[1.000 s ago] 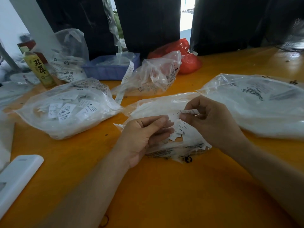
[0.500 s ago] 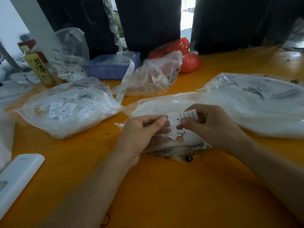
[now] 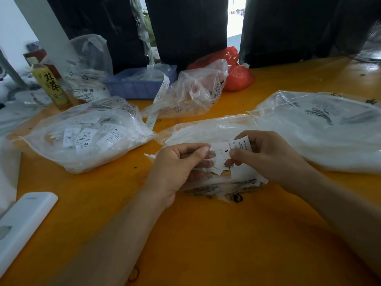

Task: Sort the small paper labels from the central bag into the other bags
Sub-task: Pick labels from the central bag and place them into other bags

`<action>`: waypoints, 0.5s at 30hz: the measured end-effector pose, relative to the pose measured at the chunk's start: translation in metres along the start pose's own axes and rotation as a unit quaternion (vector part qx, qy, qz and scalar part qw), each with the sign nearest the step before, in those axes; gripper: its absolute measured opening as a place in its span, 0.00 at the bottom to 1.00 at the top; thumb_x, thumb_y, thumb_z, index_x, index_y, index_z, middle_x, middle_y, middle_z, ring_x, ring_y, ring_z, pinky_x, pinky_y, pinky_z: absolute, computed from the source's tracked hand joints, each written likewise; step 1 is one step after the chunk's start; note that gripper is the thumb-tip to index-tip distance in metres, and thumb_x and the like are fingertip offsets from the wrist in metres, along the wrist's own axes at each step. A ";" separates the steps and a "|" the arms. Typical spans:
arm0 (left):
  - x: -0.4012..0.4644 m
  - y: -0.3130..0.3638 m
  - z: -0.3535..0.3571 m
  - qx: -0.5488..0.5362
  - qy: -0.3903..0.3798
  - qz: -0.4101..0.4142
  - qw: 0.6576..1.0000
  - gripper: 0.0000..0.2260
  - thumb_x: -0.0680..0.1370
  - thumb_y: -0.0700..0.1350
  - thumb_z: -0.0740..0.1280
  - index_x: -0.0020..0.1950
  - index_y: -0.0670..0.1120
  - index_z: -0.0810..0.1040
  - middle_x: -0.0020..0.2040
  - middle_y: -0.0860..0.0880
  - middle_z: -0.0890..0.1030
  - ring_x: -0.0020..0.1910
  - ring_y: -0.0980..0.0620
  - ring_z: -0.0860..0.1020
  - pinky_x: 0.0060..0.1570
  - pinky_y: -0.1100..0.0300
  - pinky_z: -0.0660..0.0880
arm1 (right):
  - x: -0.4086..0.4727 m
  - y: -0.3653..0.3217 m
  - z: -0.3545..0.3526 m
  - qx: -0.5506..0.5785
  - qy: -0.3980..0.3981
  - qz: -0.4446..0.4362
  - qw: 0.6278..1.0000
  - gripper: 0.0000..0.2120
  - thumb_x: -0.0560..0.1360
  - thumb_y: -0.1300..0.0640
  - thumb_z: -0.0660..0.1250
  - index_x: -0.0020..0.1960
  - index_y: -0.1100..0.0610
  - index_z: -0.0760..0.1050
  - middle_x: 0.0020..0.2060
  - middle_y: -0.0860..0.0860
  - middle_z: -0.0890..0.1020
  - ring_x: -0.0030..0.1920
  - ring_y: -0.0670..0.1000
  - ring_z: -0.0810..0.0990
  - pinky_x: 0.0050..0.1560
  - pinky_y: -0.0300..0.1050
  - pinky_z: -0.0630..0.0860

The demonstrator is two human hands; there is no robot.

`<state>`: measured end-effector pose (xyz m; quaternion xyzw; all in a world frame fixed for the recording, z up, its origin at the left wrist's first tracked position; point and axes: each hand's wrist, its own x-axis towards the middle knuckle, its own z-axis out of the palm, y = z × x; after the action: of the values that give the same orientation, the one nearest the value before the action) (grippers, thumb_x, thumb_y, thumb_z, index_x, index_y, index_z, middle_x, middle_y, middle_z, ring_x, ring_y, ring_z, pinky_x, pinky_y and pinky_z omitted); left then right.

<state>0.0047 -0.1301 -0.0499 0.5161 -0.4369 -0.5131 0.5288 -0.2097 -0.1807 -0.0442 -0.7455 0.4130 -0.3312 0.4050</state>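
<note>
Left hand point(image 3: 181, 162) curled, thumb meeting fingertips in a pinch; right hand point(image 3: 266, 155) likewise curled, pinching.

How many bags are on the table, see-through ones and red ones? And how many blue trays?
Clear plastic bags: 5 — left bag, central bag, right bag, middle back bag, far-left back bag
Red bags: 1
Blue trays: 1
Total: 7
More plastic at the far-left edge is too blurred to count.

Central bag point(image 3: 208, 131) between left bag point(image 3: 86, 139) and right bag point(image 3: 321, 129), tray point(image 3: 140, 85) behind.
</note>
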 end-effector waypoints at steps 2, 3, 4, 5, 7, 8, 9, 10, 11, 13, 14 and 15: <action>0.000 0.000 0.000 0.004 0.000 0.004 1.000 0.13 0.71 0.50 0.76 0.54 0.49 0.89 0.50 0.47 0.89 0.49 0.49 0.89 0.36 0.62 0.83 | 0.001 0.002 0.000 0.005 -0.008 0.008 1.000 0.02 0.79 0.57 0.70 0.49 0.51 0.82 0.40 0.45 0.88 0.43 0.46 0.86 0.48 0.52 0.81; 0.000 0.000 0.000 0.007 0.000 0.004 1.000 0.13 0.71 0.50 0.76 0.54 0.50 0.89 0.50 0.47 0.89 0.50 0.49 0.89 0.36 0.62 0.83 | 0.001 0.002 0.000 0.004 -0.014 0.011 1.000 0.02 0.79 0.56 0.70 0.49 0.51 0.81 0.40 0.45 0.88 0.43 0.45 0.86 0.48 0.48 0.80; 0.000 0.000 0.000 0.011 -0.001 0.004 1.000 0.13 0.70 0.50 0.76 0.54 0.50 0.89 0.50 0.47 0.89 0.50 0.49 0.89 0.36 0.63 0.83 | 0.002 0.002 0.000 -0.001 -0.019 0.013 1.000 0.02 0.79 0.56 0.70 0.49 0.51 0.81 0.40 0.45 0.88 0.43 0.44 0.86 0.48 0.47 0.79; 0.000 0.000 0.000 0.015 -0.003 0.004 1.000 0.13 0.70 0.50 0.77 0.53 0.50 0.89 0.49 0.47 0.89 0.49 0.49 0.89 0.36 0.63 0.82 | 0.002 0.002 0.000 -0.008 -0.022 0.015 1.000 0.02 0.79 0.55 0.70 0.49 0.51 0.81 0.40 0.44 0.88 0.42 0.44 0.86 0.48 0.47 0.80; -0.001 0.000 0.001 0.023 -0.011 0.005 1.000 0.13 0.69 0.50 0.77 0.53 0.51 0.89 0.48 0.46 0.89 0.48 0.50 0.89 0.36 0.64 0.82 | 0.002 0.001 0.000 -0.024 -0.021 0.012 0.999 0.02 0.79 0.53 0.70 0.49 0.50 0.81 0.40 0.43 0.88 0.41 0.44 0.85 0.48 0.51 0.82; -0.001 0.000 0.002 0.026 -0.015 0.005 1.000 0.12 0.69 0.51 0.77 0.52 0.52 0.89 0.47 0.46 0.89 0.47 0.51 0.89 0.35 0.64 0.82 | 0.001 0.001 0.000 -0.035 -0.019 0.008 0.999 0.02 0.79 0.53 0.70 0.48 0.49 0.81 0.40 0.43 0.87 0.41 0.46 0.85 0.48 0.53 0.82; -0.001 0.000 0.002 0.030 -0.016 0.006 0.999 0.11 0.69 0.51 0.78 0.51 0.53 0.90 0.46 0.46 0.89 0.46 0.52 0.89 0.35 0.65 0.82 | 0.001 0.000 0.001 -0.044 -0.018 0.002 0.999 0.03 0.79 0.52 0.70 0.48 0.48 0.81 0.40 0.42 0.87 0.41 0.47 0.85 0.49 0.56 0.82; -0.001 0.000 0.003 0.035 -0.016 0.008 0.999 0.11 0.69 0.51 0.78 0.50 0.54 0.90 0.45 0.46 0.89 0.44 0.52 0.89 0.35 0.65 0.82 | 0.000 0.000 0.001 -0.053 -0.019 -0.003 0.998 0.02 0.79 0.51 0.70 0.48 0.47 0.81 0.40 0.42 0.87 0.41 0.49 0.85 0.48 0.57 0.82; -0.001 0.000 0.003 0.041 -0.013 0.010 0.999 0.10 0.68 0.52 0.78 0.49 0.54 0.90 0.44 0.46 0.89 0.43 0.53 0.88 0.35 0.64 0.82 | 0.000 -0.001 0.003 -0.060 -0.019 -0.008 0.998 0.02 0.79 0.50 0.70 0.48 0.46 0.81 0.40 0.41 0.87 0.41 0.51 0.85 0.47 0.58 0.83; -0.001 -0.001 0.003 0.041 -0.005 0.011 0.999 0.11 0.68 0.52 0.78 0.49 0.55 0.90 0.45 0.46 0.89 0.43 0.51 0.89 0.35 0.64 0.81 | 0.001 -0.001 0.005 -0.069 -0.005 -0.014 0.997 0.02 0.79 0.47 0.69 0.51 0.44 0.79 0.40 0.38 0.87 0.40 0.50 0.85 0.39 0.52 0.82; -0.001 -0.001 0.003 0.031 -0.001 0.005 0.999 0.11 0.68 0.52 0.78 0.50 0.55 0.90 0.45 0.45 0.89 0.44 0.50 0.89 0.34 0.64 0.81 | 0.002 0.000 0.006 -0.070 0.015 -0.013 0.997 0.04 0.80 0.45 0.67 0.53 0.43 0.78 0.39 0.37 0.86 0.38 0.46 0.84 0.35 0.45 0.79; -0.001 -0.001 0.003 0.018 0.003 -0.001 1.000 0.11 0.69 0.51 0.78 0.50 0.54 0.90 0.46 0.45 0.89 0.44 0.49 0.89 0.33 0.64 0.81 | 0.003 0.000 0.008 -0.070 0.047 -0.011 0.996 0.05 0.81 0.44 0.65 0.54 0.43 0.76 0.39 0.36 0.86 0.39 0.43 0.84 0.35 0.40 0.76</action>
<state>0.0019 -0.1296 -0.0506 0.5276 -0.4441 -0.5043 0.5197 -0.2020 -0.1809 -0.0475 -0.7602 0.4455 -0.3403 0.3285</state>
